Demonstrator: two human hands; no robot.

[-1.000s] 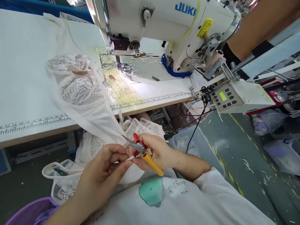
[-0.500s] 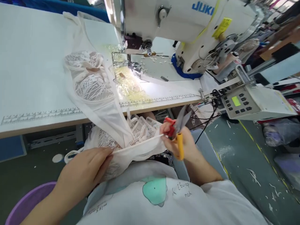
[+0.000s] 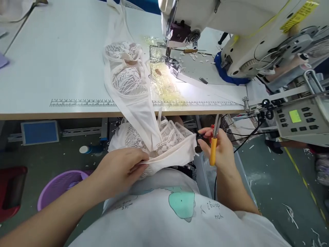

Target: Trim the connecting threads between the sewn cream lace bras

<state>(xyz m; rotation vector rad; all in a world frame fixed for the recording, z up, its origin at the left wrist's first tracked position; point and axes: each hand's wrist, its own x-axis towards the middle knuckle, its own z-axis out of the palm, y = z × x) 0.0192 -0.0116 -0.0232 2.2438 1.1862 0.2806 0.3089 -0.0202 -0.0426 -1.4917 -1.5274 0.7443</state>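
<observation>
My left hand point(image 3: 123, 166) is closed, thumb and fingers pinching the edge of a white lace bra point(image 3: 177, 156) that lies across my lap. In my right hand point(image 3: 222, 147) is a pair of scissors point(image 3: 213, 151) with orange and red handles, blades pointing up and away from me. A small dark piece point(image 3: 199, 136) shows by the right fingertips; I cannot make out what it is. The band's right end lies just beside those fingers. Another white lace bra part point(image 3: 130, 80) stretches from the tabletop down over the edge into my lap; whether both are one garment is unclear.
Ahead on the right stands a sewing machine point(image 3: 190, 17), with fabric scraps around its needle area. A ruler strip point(image 3: 82, 103) runs along the white table's point(image 3: 64, 61) front edge. A control box point(image 3: 298, 116) hangs at right. On the floor at left is a purple basket point(image 3: 48, 188).
My view has swung, shifting the scene. My right hand has come off the band edge and turned the scissors more upright. The left hand still pinches the band.
</observation>
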